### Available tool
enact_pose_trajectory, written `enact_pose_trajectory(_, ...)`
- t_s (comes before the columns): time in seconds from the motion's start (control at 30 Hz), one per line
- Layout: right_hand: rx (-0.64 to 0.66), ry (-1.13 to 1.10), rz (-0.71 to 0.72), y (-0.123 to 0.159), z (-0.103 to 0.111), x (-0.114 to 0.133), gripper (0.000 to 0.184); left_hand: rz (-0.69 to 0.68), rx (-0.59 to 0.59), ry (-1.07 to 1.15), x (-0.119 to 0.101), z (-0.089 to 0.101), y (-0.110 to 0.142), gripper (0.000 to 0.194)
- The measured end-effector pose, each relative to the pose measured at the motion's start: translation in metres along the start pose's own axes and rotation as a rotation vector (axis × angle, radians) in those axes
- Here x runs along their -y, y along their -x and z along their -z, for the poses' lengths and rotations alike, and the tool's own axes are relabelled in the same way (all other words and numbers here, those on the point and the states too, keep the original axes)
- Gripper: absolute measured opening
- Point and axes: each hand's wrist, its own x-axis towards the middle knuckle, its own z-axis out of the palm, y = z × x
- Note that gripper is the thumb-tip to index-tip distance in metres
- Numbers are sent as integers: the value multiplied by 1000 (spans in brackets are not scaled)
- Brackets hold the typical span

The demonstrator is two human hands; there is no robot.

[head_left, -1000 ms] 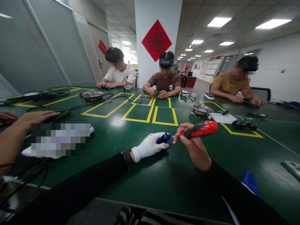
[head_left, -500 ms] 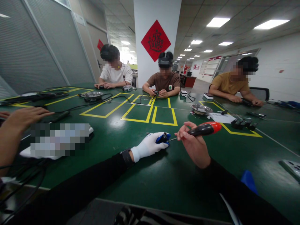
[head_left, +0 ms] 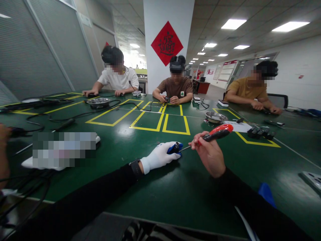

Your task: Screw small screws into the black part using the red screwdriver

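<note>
My left hand [head_left: 164, 154], in a white glove with blue fingertips, is closed around a small black part with a round metallic end [head_left: 176, 146]. The rest of that part is hidden by the glove. Bare, my right hand [head_left: 210, 154] grips a screwdriver [head_left: 217, 132] with a red and black handle. Its thin shaft slopes down to the left, and the tip meets the side of the black part near the gloved fingers; the exact contact cannot be made out. Both hands are just above the green table [head_left: 140, 197].
A metal bowl [head_left: 216, 117] stands beyond my right hand, near a white paper [head_left: 237, 126] and several black blocks [head_left: 260, 133]. Another bowl [head_left: 98, 101] is at the far left. Cables and a white blurred object [head_left: 62, 150] lie left. Three people sit across the table.
The screwdriver's handle has turned and tilted slightly upward in my right hand. My left hand stays put. A co-worker's hand at the left edge has drawn back, and the person at far left has spread their arms.
</note>
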Motion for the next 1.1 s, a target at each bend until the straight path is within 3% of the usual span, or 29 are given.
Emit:
enact_pose_trajectory(0.13, -12, 148, 55, 2, 0, 2, 24, -2, 37, 25, -1, 1, 1, 30)
enact_pose_trajectory(0.27, 46, 320, 125, 4, -2, 8, 20, -14, 37, 33, -3, 1, 1, 28)
enact_pose_trajectory(0.4, 103, 281, 122, 4, -3, 7, 20, 3, 26, 23, -4, 2, 1, 29)
enact_pose_trajectory(0.5, 78, 186, 92, 4, -2, 2, 20, 6, 33, 27, -4, 2, 1, 28)
enact_pose_trajectory(0.63, 4, 142, 41, 4, 0, -1, 34, 20, 42, 50, -2, 1, 1, 30)
enact_pose_trajectory(0.77, -28, 213, 63, 3, 1, 2, 24, 34, 40, 49, -1, 1, 1, 29)
enact_pose_trajectory(0.97, 18, 121, 61, 2, 0, 0, 21, 30, 51, 56, -5, 2, 1, 31)
enact_pose_trajectory(1.1, -6, 60, 61, 5, -4, -1, 39, 33, 45, 70, -5, 2, 1, 31)
